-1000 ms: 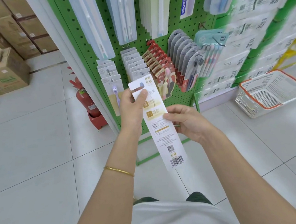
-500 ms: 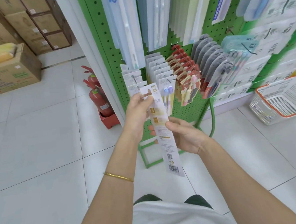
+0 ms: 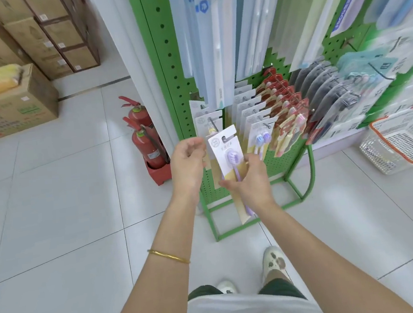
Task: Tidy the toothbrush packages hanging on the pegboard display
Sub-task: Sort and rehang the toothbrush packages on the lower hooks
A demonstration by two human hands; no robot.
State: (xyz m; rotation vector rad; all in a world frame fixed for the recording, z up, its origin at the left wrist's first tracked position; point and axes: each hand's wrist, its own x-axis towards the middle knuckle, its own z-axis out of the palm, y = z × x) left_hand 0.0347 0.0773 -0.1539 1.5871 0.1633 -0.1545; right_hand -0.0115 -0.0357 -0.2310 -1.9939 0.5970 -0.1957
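A white card toothbrush package (image 3: 225, 151) with a purple brush faces me in front of the green pegboard (image 3: 180, 87), low on its left side. Its hang hole sits at the tip of a metal peg (image 3: 224, 138). My right hand (image 3: 252, 179) grips the package around its middle from the right. My left hand (image 3: 188, 159) hovers just left of the package's top edge, fingers loosely curled and holding nothing. Behind hang more white packages (image 3: 208, 120), and to the right further rows: white ones (image 3: 254, 115), red ones (image 3: 287, 112) and grey ones (image 3: 326, 97).
Two red fire extinguishers (image 3: 146, 147) stand on the floor left of the display. Cardboard boxes (image 3: 11, 108) are stacked at far left. A white and orange shopping basket (image 3: 402, 140) sits on the floor at right. Long packages (image 3: 212, 28) hang above.
The package has turned from its printed back to its front with the purple brush and moved up to the peg. My left hand has let go of its top. The view moved closer.
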